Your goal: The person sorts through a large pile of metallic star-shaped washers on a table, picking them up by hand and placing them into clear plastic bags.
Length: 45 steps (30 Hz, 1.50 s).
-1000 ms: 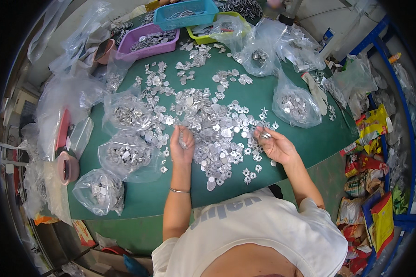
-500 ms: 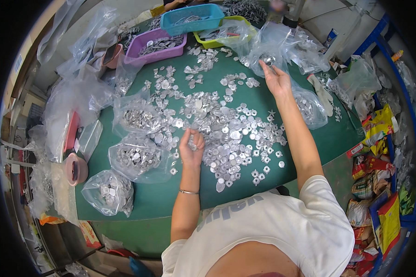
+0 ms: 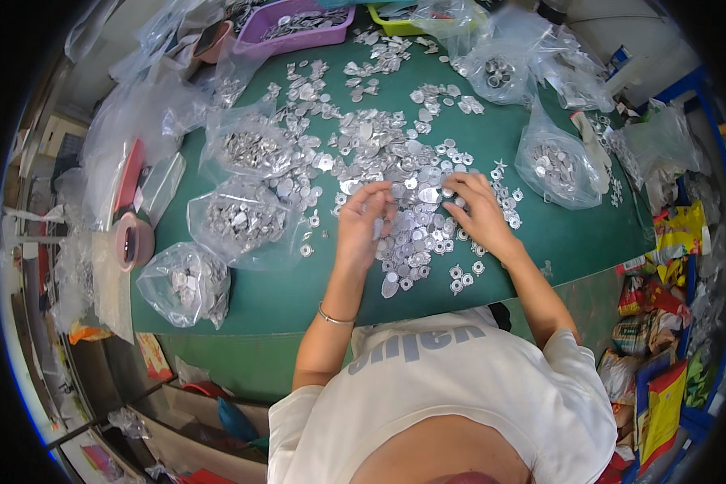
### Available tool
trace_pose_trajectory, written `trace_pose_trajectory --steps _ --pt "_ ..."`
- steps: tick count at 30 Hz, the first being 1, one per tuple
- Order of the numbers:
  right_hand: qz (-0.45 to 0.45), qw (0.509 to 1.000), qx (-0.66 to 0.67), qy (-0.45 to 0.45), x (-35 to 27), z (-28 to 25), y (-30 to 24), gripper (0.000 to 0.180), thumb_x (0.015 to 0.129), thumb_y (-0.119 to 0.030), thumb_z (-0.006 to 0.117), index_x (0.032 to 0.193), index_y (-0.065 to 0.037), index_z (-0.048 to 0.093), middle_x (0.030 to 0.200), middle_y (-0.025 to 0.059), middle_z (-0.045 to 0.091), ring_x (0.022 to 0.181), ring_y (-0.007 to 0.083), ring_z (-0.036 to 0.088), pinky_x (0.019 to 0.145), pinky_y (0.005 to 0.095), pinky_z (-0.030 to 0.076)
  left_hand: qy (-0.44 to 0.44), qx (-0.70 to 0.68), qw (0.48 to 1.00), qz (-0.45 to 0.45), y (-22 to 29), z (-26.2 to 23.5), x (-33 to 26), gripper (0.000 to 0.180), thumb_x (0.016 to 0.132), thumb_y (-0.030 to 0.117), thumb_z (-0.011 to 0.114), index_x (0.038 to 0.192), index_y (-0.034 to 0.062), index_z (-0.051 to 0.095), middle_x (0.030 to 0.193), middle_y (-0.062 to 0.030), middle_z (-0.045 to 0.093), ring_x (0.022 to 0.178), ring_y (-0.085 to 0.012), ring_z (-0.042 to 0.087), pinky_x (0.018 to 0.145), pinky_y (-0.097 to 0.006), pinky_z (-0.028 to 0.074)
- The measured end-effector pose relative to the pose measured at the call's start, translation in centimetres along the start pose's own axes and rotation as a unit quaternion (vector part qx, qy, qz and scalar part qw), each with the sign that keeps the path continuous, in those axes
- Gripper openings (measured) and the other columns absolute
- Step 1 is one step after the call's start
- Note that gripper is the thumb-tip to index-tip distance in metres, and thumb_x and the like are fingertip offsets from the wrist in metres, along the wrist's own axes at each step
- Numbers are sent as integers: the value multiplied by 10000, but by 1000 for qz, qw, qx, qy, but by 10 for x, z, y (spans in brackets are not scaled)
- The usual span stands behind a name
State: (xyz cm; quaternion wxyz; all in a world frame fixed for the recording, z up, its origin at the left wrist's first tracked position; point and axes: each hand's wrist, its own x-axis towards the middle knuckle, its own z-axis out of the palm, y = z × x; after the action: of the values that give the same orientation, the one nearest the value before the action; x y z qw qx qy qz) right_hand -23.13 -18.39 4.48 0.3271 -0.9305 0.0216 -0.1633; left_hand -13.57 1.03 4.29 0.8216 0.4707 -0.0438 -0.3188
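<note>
1. Here, the green table (image 3: pixel 589 242) fills the middle of the frame.
2. Clear bags (image 3: pixel 238 218) of metal pieces sit at centre left and upper right.
3. The pile of metal pieces (image 3: pixel 395 161) spreads across the centre.
4. The left hand (image 3: pixel 361 222) rests on the pile, fingers curled (whether it grips anything, I cannot tell).
5. The right hand (image 3: pixel 480 211) lies flat on the pieces, fingers loosely spread.
</note>
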Motion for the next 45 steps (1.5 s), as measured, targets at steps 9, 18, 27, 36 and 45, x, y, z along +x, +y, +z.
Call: trace_pose_trajectory --steps 9,18,27,36,45 --pt "1 983 -182 3 -5 7 -3 339 652 -88 701 956 3 581 1105 122 506 1091 294 426 915 432 309 -5 -45 990 -136 -10 -6 -49 192 905 135 479 1027 3 544 706 -8 482 483 -54 368 390 -171 269" --pt "-43 998 -44 12 23 49 -12 112 791 -114 598 847 -17 606 760 91 592 720 246 561 616 321 440 51 -104 984 -137 -26 1 -62 184 892 127 484 1024 7 529 695 -18 456 541 -72 388 434 -181 294" --pt "244 617 731 159 111 -27 86 174 897 -94 465 1011 24 523 948 127 590 837 179 570 725 277 488 25 -46 991 -126 -19 2 -69 171 885 76 463 1029 8 527 724 -20 467 523 -63 383 421 -172 286" --pt "121 959 244 -81 88 9 40 272 837 -185 579 1065 -40 601 1075 47 613 933 142 566 766 272 435 0 -52 991 -121 -24 -7 -74 198 902 94 458 1070 13 528 749 -15 483 541 -67 410 414 -176 297" --pt "-106 985 -138 8 72 47 -6 366 702 -204 682 1015 -62 554 891 99 533 874 252 496 756 358 366 2 -50 992 -115 -25 -9 -70 203 901 95 462 1071 7 532 747 -19 497 542 -68 418 410 -178 309"
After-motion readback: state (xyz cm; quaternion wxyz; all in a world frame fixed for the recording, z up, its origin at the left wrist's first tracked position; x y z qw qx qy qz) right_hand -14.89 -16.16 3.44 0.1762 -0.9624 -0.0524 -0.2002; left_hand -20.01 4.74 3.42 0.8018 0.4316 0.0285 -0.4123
